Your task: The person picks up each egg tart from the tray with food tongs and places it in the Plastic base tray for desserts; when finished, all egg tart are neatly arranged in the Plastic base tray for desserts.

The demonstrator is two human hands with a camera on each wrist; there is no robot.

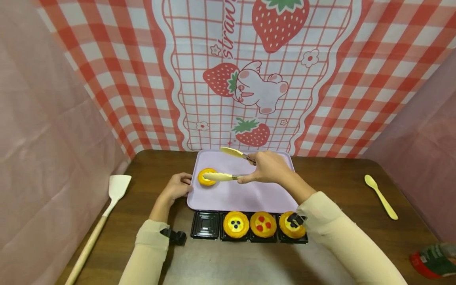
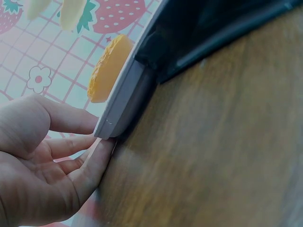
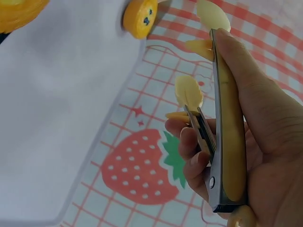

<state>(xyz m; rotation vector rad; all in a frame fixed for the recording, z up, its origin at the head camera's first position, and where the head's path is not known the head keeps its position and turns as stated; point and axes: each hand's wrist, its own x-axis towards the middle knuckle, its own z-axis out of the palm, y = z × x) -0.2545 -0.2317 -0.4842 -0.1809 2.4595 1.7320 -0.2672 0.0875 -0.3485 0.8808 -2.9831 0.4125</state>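
The left hand point(image 1: 178, 186) pinches the left rim of a lilac tray point(image 1: 235, 198). In the left wrist view its thumb lies over the rim, with fingers below. Near that side of the tray sits an egg tart point(image 3: 137, 21) with dark blue berries on top. My right hand point(image 1: 268, 167) grips a pair of cream-tipped metal tongs point(image 1: 219, 177) above the tray. The tong arms are spread wide with nothing between them, and the nearer tip overlaps the tart in the head view.
In front of the tray is a row of black plastic boxes point(image 1: 205, 225); the leftmost shows a bare base. Three others hold tarts point(image 1: 263, 224) topped with berries or red fruit. A long spatula point(image 1: 117, 188) lies left, a yellow spoon point(image 1: 382, 198) right, a red-green container point(image 1: 432, 261) front right.
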